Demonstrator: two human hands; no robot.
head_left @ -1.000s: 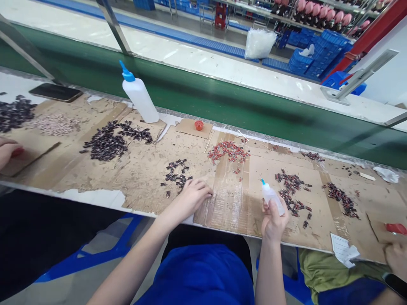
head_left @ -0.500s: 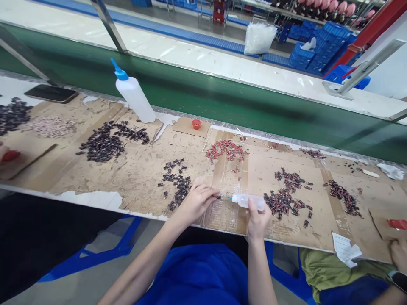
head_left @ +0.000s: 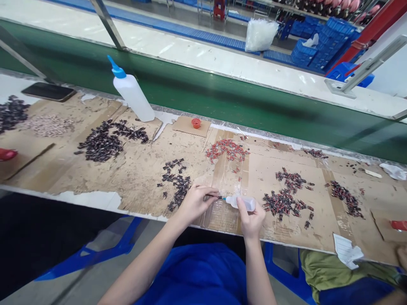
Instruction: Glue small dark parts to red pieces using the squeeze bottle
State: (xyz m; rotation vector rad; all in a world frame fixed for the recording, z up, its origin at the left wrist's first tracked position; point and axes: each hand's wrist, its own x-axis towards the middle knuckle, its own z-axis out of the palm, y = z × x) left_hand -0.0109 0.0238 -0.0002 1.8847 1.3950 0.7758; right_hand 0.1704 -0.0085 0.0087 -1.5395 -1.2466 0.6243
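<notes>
My left hand (head_left: pixel 199 200) pinches a small black part (head_left: pixel 208 197) between thumb and fingers. In my right hand (head_left: pixel 252 218) lies a small translucent squeeze bottle (head_left: pixel 242 203), tipped on its side with its blue nozzle (head_left: pixel 224 198) pointing left. The nozzle tip is at the black part; whether they touch, I cannot tell. Left of my left hand lies a loose pile of small black parts (head_left: pixel 181 188). Black-and-red parts (head_left: pixel 282 203) are heaped right of my right hand. Beyond my hands is a heap of small red parts (head_left: pixel 227 149).
A large white bottle with a blue spout (head_left: pixel 135 96) stands at the back left. Near it, a red cup (head_left: pixel 196 123) sits on a cardboard piece. A phone (head_left: pixel 48 92) lies far left. At the right edge, a co-worker's hand (head_left: pixel 402 256) is partly visible near crumpled paper (head_left: pixel 347 250).
My right hand has moved left with the squeeze bottle, bringing its nozzle from a gap away up to the black part. My left hand has stayed nearly in place.
</notes>
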